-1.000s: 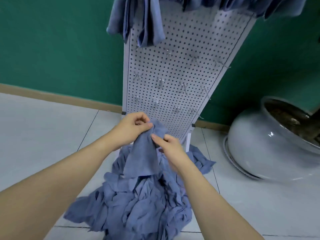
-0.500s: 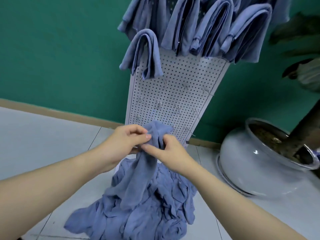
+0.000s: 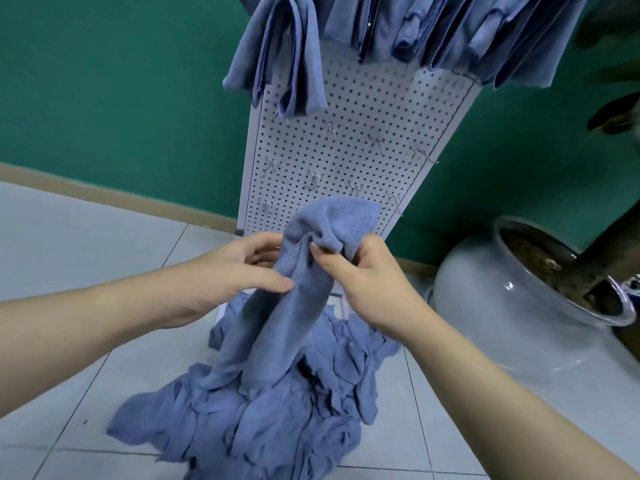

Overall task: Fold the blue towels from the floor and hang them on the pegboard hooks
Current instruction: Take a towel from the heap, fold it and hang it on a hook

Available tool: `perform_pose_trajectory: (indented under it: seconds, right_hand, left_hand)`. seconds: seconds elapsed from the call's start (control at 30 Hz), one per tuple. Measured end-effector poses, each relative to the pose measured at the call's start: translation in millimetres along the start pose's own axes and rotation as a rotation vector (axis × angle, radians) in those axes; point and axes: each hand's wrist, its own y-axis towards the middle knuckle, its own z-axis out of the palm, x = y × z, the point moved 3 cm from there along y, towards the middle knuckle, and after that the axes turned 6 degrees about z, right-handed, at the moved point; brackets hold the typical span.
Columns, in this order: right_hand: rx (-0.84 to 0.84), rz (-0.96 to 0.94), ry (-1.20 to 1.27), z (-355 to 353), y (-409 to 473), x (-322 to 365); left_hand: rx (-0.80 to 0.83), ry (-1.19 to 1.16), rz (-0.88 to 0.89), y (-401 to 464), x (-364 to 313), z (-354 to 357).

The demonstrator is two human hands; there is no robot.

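- Both hands on one blue towel (image 3: pixel 294 299): left hand (image 3: pixel 239 271) pinching its side with thumb and curled fingers, right hand (image 3: pixel 363 275) clenched on the bunched top.
- Soft, limp, light by the look; best taken at edge corners.
- Hanging lengthwise, near vertical, lower end trailing into floor pile (image 3: pixel 270 410), before pegboard (image 3: pixel 346 140).

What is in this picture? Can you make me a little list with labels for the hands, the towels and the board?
left hand: holds the lifted towel, thumb on its front
right hand: grips the bunched top of the lifted towel
towel pile: crumpled on the floor tiles
pegboard: white, with bare metal hooks in its lower rows
hung towels: folded, draped across the board's top
pot: pale, right of the board
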Motion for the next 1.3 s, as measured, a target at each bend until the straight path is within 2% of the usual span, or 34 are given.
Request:
perform_pose_trajectory:
  seconds: [0.1, 0.3, 0.47, 0.67, 0.83, 1.0, 1.13, 1.23, 1.3]
  right_hand:
    - [0.015, -0.010, 0.026, -6.1, 4.8, -0.3]
    - [-0.066, 0.047, 0.020, -27.3, 14.6, -10.7]
    - [-0.197, 0.094, -0.021, -48.2, 8.9, -14.1]
    - [-0.258, 0.150, 0.261, -46.7, 7.9, -11.0]
    - [-0.177, 0.197, 0.491, -29.8, 12.6, -9.8]
    - [-0.024, 0.164, 0.517, -13.0, 15.5, -15.3]
    - [0.103, 0.124, 0.456, 0.3, 12.1, -19.1]
    - [0.062, 0.074, 0.167, -1.7, 10.4, -27.4]
    - [0.123, 0.101, -0.050, -2.9, 5.8, -36.5]
  left_hand:
    - [0.064, 0.028, -0.012, 3.5, -0.6, 9.1]
    - [-0.156, 0.043, 0.115, 13.4, -6.1, -3.0]
    - [-0.325, 0.092, 0.211, 16.5, -11.9, -13.3]
    - [-0.171, 0.136, 0.196, 16.0, -8.3, 1.5]
    - [-0.110, 0.150, 0.177, 10.3, -1.9, 26.7]
    - [-0.111, 0.108, 0.135, 6.3, 2.7, 37.6]
    - [-0.216, 0.083, 0.068, 7.0, 13.7, 33.4]
    - [-0.271, 0.053, 0.058, 8.7, 13.2, 24.7]
    - [-0.326, 0.010, 0.082, 12.9, 8.8, 15.7]
